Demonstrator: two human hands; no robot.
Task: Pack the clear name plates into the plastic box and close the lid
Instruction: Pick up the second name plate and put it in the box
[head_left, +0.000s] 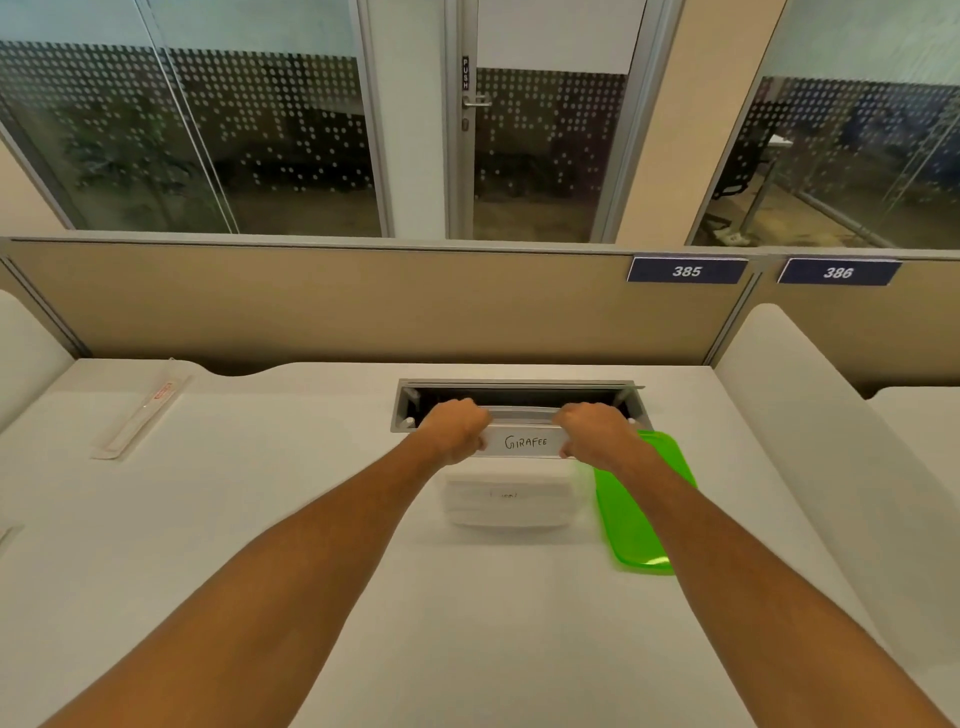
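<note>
Holding a clear plate marked "GIRAFEE" by its two ends above the box.
Left hand and right hand each grip one end; lid lies flat just right of the box, its edge touching nothing, with bare desk to the box's left.

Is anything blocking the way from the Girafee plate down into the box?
No. Both hands, left and right, hold the plate right over the open box. The green lid lies off to the right.
</note>
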